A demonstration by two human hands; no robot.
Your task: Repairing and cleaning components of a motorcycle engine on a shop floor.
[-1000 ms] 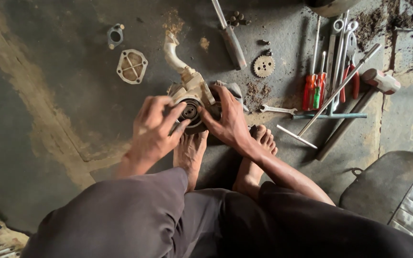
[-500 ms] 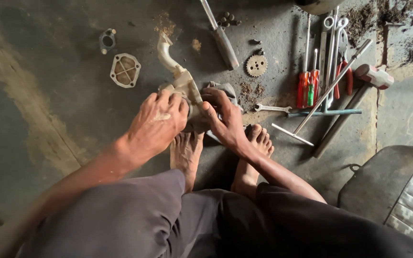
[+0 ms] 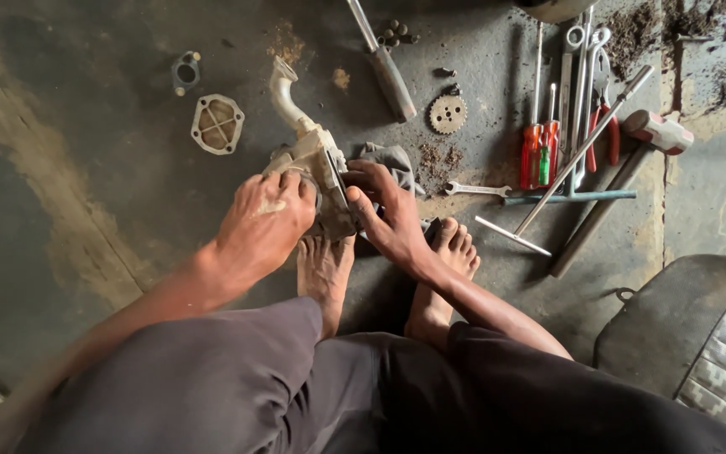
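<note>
Head view: a person squats barefoot on a grimy concrete floor (image 3: 86, 168), both hands on a metal part just ahead of the toes
Left hand (image 3: 264, 220): curled over the near face of the pump housing (image 3: 317, 164), fingers pressed on a round part there; it grasps the casting; what lies under the palm is hidden
Right hand (image 3: 388, 214): clamped on the housing's right flank, fingers spread along the edge, thumb toward the body; grasping too
Pump housing: pale cast metal with a curved pipe neck (image 3: 283, 88) rising away from the person; it rests on the floor between the hands, touching a grey rag (image 3: 392, 160)
Handling: likely heavy for its bulk, rigid, probably oily and slick; the blocky body gives the surest hold, the neck serves as a lever; edges may be sharp
Left of it: a flat cover plate (image 3: 217, 124) and a small bracket (image 3: 185, 71), well apart from the hands
Right of it: a toothed gear (image 3: 448, 113), a small spanner (image 3: 474, 190), red-handled screwdrivers (image 3: 533, 155), a hammer (image 3: 611, 181), long wrenches
Far corner: a tyre (image 3: 720, 353) at lower right
</note>
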